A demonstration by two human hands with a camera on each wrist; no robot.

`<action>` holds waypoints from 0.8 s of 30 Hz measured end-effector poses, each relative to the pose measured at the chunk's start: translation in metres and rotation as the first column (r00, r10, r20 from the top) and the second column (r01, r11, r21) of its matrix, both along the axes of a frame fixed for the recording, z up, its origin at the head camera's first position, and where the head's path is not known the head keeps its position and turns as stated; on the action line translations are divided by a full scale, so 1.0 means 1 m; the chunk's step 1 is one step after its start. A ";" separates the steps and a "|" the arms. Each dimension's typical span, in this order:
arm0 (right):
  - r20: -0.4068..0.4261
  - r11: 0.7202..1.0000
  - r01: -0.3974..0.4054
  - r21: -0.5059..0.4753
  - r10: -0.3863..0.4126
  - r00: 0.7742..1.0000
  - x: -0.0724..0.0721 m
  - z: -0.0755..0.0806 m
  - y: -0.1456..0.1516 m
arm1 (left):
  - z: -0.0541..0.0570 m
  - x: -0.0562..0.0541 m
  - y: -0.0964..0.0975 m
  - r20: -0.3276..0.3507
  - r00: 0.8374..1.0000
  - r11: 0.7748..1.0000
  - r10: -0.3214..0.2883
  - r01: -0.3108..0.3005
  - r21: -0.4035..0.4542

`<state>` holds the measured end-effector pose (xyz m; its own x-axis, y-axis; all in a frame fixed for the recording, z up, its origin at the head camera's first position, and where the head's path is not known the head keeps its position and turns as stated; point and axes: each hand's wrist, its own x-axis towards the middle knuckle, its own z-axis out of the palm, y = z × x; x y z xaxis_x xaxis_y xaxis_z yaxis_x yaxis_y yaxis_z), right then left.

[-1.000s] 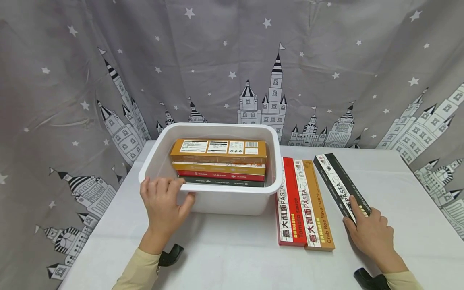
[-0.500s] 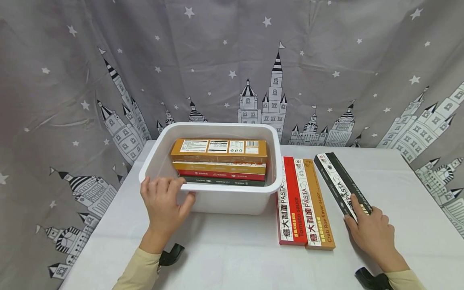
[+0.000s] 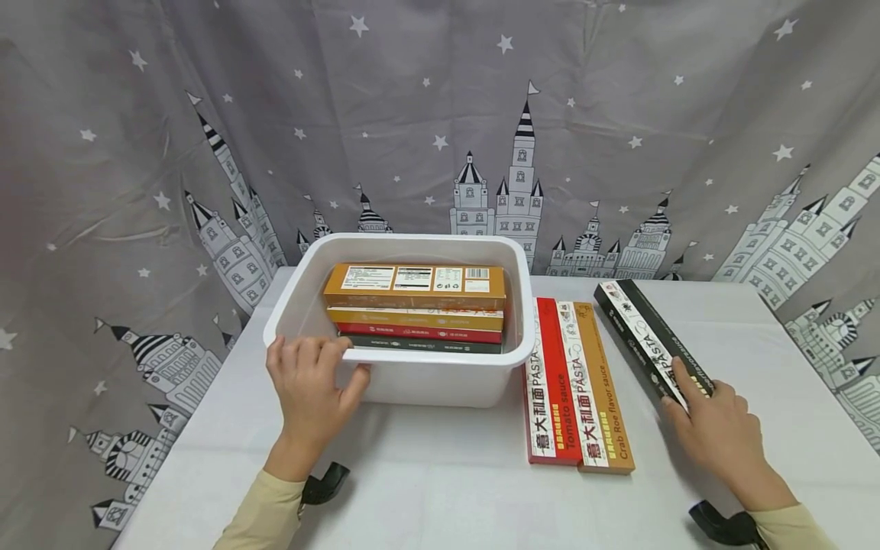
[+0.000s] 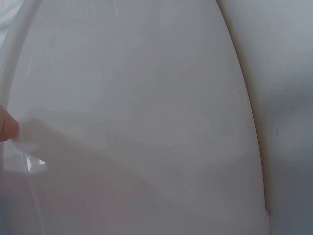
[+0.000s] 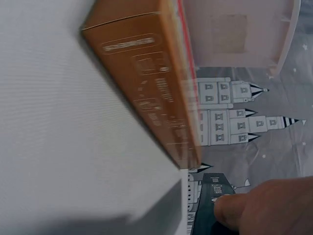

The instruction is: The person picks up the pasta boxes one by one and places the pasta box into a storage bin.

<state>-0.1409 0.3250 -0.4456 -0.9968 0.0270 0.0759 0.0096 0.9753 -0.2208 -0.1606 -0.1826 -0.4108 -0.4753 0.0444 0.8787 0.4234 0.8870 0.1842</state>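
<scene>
Long black-and-white cardboard pasta box [image 3: 649, 336] gripped; work seems part done

It slants over the white table [image 3: 440, 477], perhaps lifted; the right hand [image 3: 722, 435] clasps its near end, index finger on top; leftward, a red-and-white cardboard box [image 3: 558, 382] and an ochre-and-white one [image 3: 600, 388] are left outside; four long cardboard boxes [image 3: 419, 316] already sit in the white plastic tub [image 3: 440, 383], whose near rim the bent fingers of the left hand [image 3: 308, 391] grip.

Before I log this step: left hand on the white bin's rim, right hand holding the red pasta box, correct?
Wrong colour: the head view shows the right hand holding the dark pasta box. The left hand is on the white bin's rim.
</scene>
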 end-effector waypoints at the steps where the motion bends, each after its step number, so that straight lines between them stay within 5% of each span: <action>1: -0.003 1.000 -0.012 0.005 0.012 1.000 0.000 0.003 0.001 | 0.000 0.000 0.000 -0.001 1.000 1.000 0.000 0.000 0.000; 17: -0.057 0.983 -0.147 0.112 0.154 0.986 -0.010 0.081 0.008 | 0.001 0.000 -0.001 0.005 1.000 1.000 0.003 -0.003 0.001; 24: -0.130 0.960 -0.224 0.166 0.247 0.960 -0.018 0.114 0.004 | 0.000 0.000 0.000 0.017 1.000 1.000 0.003 -0.003 0.000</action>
